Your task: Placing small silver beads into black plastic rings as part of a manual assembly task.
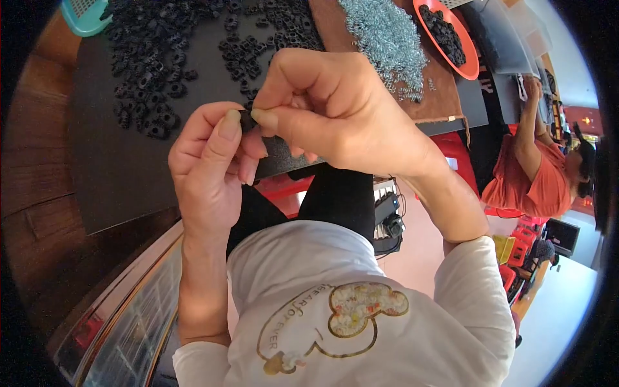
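In front of my waist, at the near edge of the dark table, my two hands meet fingertip to fingertip. My left hand [207, 151] is closed, its thumb and fingers pinching a small black plastic part [247, 120]. Most of that part is covered by the fingers. My right hand [338, 113] bends over from the right with thumb and forefinger pinched together against the part's side. Whatever lies between those right fingertips is hidden. Just beyond the hands are a loose pile of similar black parts [149, 80] and a second, narrower spread of black parts [245, 55].
Many small metal springs [383, 42] are heaped on a brown cloth [442, 103] at the far right. Behind them sits an orange dish [472, 64] of black pieces. A teal basket [82, 27] stands far left. Another person in an orange shirt [532, 174] works at the right.
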Demonstrator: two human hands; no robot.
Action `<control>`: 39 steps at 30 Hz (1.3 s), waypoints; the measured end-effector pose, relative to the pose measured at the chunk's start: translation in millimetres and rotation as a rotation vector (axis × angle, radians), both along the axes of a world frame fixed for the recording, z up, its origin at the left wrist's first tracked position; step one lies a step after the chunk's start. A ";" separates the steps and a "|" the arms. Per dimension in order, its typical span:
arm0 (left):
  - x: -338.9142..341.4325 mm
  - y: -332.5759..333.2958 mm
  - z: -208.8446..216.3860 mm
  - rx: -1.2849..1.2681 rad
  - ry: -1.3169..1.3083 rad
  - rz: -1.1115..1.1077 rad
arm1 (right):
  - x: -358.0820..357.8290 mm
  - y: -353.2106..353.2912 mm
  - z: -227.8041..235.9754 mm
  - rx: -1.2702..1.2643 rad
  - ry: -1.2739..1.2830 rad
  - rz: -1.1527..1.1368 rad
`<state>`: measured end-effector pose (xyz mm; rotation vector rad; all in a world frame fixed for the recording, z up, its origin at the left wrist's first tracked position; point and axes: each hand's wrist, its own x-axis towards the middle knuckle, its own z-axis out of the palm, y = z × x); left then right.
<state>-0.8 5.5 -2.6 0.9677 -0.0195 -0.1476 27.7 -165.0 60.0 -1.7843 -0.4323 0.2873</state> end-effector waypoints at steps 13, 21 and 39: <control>0.3 -7.0 -3.4 0.088 -0.019 0.037 | 3.6 -8.0 -5.9 0.158 0.196 -0.005; 2.9 -5.7 -4.2 0.130 -0.086 -0.067 | 11.6 -16.3 -3.1 0.107 0.133 0.033; 6.4 9.8 -6.9 0.057 -0.003 -0.233 | 16.0 -19.0 4.8 0.040 0.176 0.116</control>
